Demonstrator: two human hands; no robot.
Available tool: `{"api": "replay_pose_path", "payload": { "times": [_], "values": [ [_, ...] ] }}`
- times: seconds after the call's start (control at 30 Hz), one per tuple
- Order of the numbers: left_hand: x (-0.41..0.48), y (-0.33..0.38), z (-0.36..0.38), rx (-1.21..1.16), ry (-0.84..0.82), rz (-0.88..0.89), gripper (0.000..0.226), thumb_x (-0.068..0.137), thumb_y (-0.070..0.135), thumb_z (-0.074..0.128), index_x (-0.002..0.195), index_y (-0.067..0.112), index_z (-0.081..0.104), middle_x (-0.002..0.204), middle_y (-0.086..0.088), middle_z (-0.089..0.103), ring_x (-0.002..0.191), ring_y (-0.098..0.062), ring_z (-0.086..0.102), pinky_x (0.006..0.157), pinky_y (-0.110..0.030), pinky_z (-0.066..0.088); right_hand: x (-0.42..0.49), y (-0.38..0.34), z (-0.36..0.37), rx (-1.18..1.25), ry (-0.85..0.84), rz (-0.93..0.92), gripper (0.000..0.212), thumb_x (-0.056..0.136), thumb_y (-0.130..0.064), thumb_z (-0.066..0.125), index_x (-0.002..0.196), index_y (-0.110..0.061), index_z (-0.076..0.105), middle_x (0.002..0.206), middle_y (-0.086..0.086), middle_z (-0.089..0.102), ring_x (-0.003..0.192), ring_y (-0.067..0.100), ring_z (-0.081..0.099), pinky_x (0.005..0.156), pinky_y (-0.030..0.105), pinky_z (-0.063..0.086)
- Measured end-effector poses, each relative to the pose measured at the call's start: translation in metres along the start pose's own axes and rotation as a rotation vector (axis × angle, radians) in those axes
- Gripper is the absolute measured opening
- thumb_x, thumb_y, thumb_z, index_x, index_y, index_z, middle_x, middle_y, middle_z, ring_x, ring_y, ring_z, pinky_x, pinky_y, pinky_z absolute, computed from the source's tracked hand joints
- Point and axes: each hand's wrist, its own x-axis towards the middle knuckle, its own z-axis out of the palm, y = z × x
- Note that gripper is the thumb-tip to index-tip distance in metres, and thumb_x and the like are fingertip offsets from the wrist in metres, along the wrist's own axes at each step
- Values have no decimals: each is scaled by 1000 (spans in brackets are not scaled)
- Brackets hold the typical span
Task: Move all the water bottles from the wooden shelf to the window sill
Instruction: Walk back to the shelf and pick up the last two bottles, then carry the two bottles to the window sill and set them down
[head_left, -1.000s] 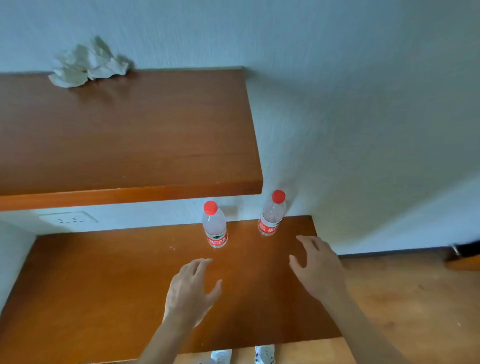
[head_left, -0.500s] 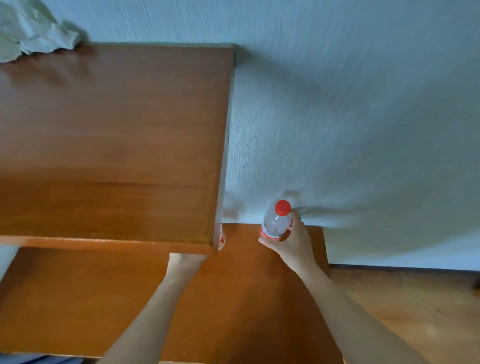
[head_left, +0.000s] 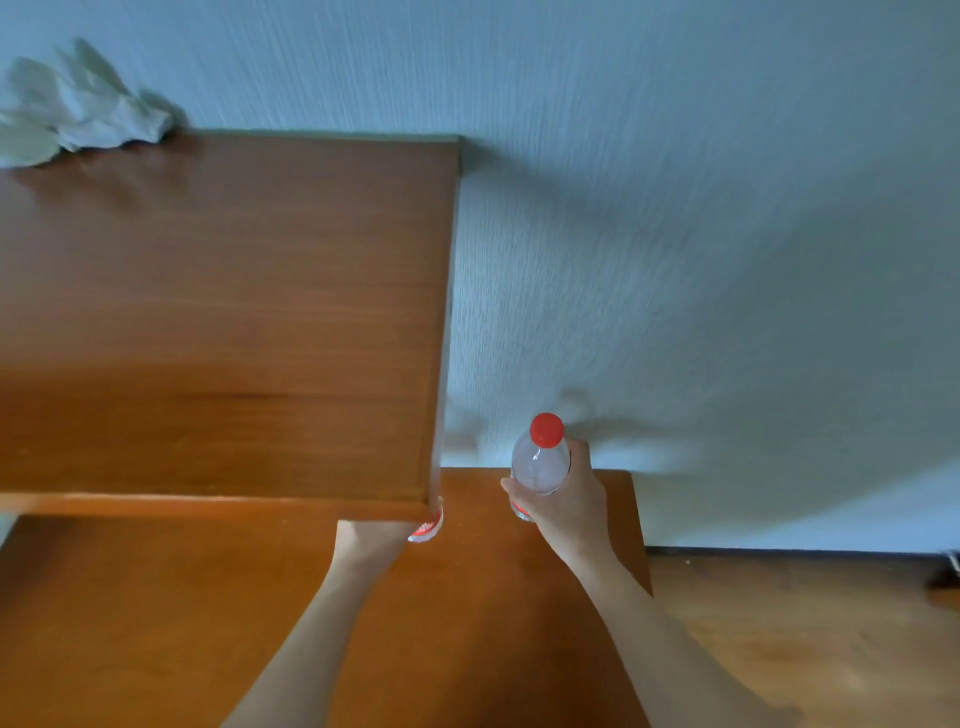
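Textured pale wall (head_left: 701, 218) behind; plank floor (head_left: 805, 639) at right. Upper shelf (head_left: 223, 312): glossy reddish wood, square-edged, a crumpled grey cloth (head_left: 78, 122) at its back corner. Lower shelf (head_left: 156, 623): same wood. Right hand (head_left: 569, 506) wrapped around a clear plastic bottle (head_left: 540, 467), upright, red round cap. Left hand (head_left: 371, 538) mostly hidden under the upper shelf's edge, grip not discernible; beside it a sliver of a second bottle's red label (head_left: 428, 527).
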Motion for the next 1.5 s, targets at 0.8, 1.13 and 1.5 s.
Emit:
{"api": "replay_pose_path", "payload": {
  "times": [0.8,1.13,1.5],
  "values": [
    [-124,17,-102,-320,284,295,73,58,58,78,119,26,52,95,11,67,96,-13,67,67,-16,54,-104,-115,34,265,-225,-211,81,51,-74,71,121,-50,38,122,-16,52,113,13,54,99,35,49],
    [-216,-23,-151,-344,778,169,72,58,55,77,117,21,55,96,2,66,92,-16,67,68,-17,54,-158,-152,99,289,-702,-524,77,63,-67,76,129,-58,37,118,-34,51,114,-13,51,74,3,48],
    [-400,-93,-140,-430,1368,-135,54,60,42,82,105,22,60,89,-5,69,82,-22,68,71,-36,57,-309,-154,148,269,-1345,-657,72,57,-64,75,122,-47,48,111,-22,61,107,1,59,78,14,51]
  ]
}}
